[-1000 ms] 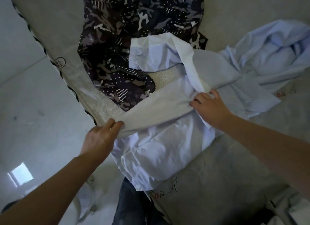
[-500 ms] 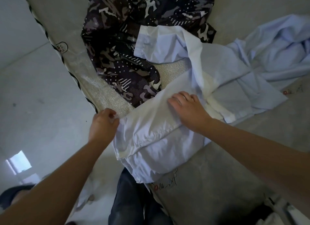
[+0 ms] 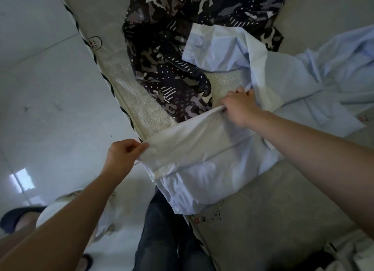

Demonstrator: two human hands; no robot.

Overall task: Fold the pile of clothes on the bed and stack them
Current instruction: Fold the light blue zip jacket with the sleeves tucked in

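A pale blue shirt [image 3: 212,165] lies spread over the near edge of the bed [image 3: 273,206], its lower part hanging off. My left hand [image 3: 123,155] pinches the left end of a folded edge of the shirt. At the right end of that same edge my right hand [image 3: 240,107] grips the cloth with curled fingers. The edge stretches taut between the two hands. A dark camouflage-print garment [image 3: 182,48] lies crumpled further back on the bed, partly under the shirt's sleeve [image 3: 214,48].
More pale blue cloth [image 3: 334,68] is bunched at the right on the bed. The bed's patterned border [image 3: 113,88] runs diagonally at left, with pale floor [image 3: 50,88] beyond. My dark trousers [image 3: 162,230] and a slipper [image 3: 18,216] show below.
My right hand went from lying flat on the shirt to gripping its edge further back. My left hand kept its pinch on the left end, and the edge now stretches taut.
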